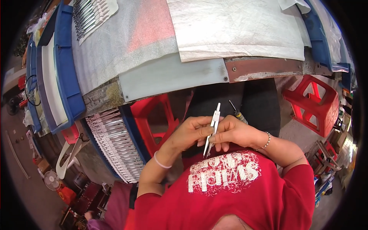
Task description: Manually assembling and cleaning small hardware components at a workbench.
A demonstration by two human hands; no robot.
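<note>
In front of my shirt, my left hand (191, 133) and my right hand (233, 132) both grip a slim white drawing compass (216, 118). Its narrow head points away from me and its legs run down between my fingers toward my chest. The fingers of both hands are closed on it and hide its middle. Just beyond my right hand, over my dark trousers, a screwdriver (239, 115) with a yellow and dark handle points its metal shaft away. Whether my right hand also touches the screwdriver, I cannot tell.
A worktable (172, 78) with a covered top stands ahead. Several metal compasses (89, 17) lie at its far left. Below left, a blue crate (132, 132) holds rows of similar pieces (111, 143). Red stools (320, 101) stand at both sides, with blue bins (69, 76) beside the table.
</note>
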